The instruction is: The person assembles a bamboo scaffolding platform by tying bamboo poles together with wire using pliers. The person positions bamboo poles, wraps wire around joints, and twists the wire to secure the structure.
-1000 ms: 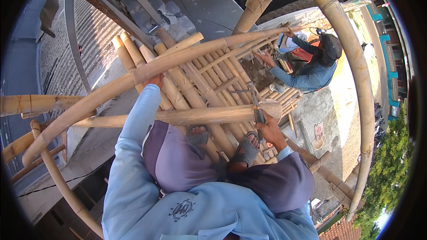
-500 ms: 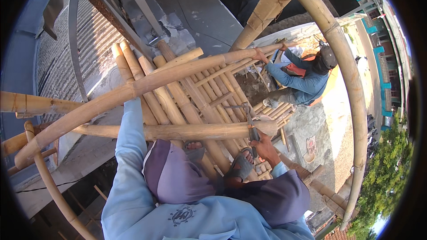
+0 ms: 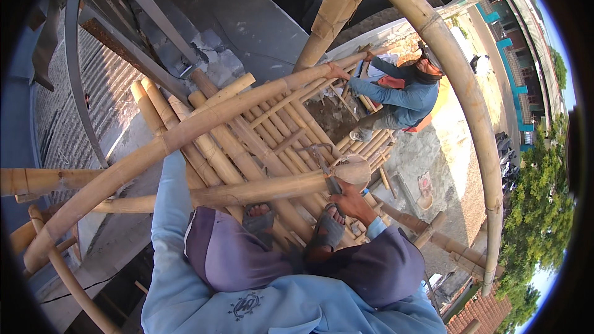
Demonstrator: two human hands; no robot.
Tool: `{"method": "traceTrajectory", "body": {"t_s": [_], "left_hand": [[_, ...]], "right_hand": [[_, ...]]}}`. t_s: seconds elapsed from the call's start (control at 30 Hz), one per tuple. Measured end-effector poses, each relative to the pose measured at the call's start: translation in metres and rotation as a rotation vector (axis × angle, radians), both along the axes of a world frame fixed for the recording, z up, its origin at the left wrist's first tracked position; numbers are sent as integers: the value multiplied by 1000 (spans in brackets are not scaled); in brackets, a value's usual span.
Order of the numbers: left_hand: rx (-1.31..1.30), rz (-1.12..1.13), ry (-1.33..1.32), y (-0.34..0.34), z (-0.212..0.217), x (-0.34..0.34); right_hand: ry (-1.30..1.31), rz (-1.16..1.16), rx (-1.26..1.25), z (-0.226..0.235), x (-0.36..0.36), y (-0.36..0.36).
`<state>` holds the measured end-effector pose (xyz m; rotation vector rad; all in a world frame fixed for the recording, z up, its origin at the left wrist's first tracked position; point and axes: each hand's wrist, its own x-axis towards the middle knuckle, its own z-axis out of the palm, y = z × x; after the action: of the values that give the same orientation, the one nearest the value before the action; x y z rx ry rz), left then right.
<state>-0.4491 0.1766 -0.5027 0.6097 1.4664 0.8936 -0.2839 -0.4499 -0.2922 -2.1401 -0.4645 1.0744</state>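
Note:
My right hand (image 3: 351, 202) is closed on a tool with a thin metal frame that looks like a hacksaw (image 3: 324, 164), beside the cut end of a thick bamboo pole (image 3: 266, 188). That pole lies crosswise just beyond my knees. My left arm reaches up to a longer bamboo pole (image 3: 164, 143), which hides the hand and its fingers. At the long pole's far end, a co-worker (image 3: 405, 96) in a blue top crouches with both hands on it. My sandalled feet (image 3: 328, 229) rest on the bamboo platform (image 3: 238, 145) under the poles.
A curved-looking bamboo post (image 3: 479, 124) rises on the right, with another bamboo upright (image 3: 331, 18) at the back. Steel bars (image 3: 133, 55) and a corrugated roof (image 3: 68, 105) are at left. Bamboo rails (image 3: 433, 229) edge the lower right; ground shows far below.
My view has shifted, so the scene sits further left and slightly turned. The co-worker's head has turned. My right hand stays closed on the hacksaw at the pole's end.

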Motion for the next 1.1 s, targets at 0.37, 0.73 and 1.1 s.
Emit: {"method": "traceTrajectory", "body": {"t_s": [0.37, 0.73, 1.1], "left_hand": [[207, 41, -573, 86, -2, -116], [519, -29, -460, 102, 67, -197], [142, 320, 485, 163, 99, -238]], "right_hand": [[48, -21, 65, 18, 1, 20], [34, 9, -17, 25, 8, 16], [-96, 73, -1, 25, 6, 15]]}}
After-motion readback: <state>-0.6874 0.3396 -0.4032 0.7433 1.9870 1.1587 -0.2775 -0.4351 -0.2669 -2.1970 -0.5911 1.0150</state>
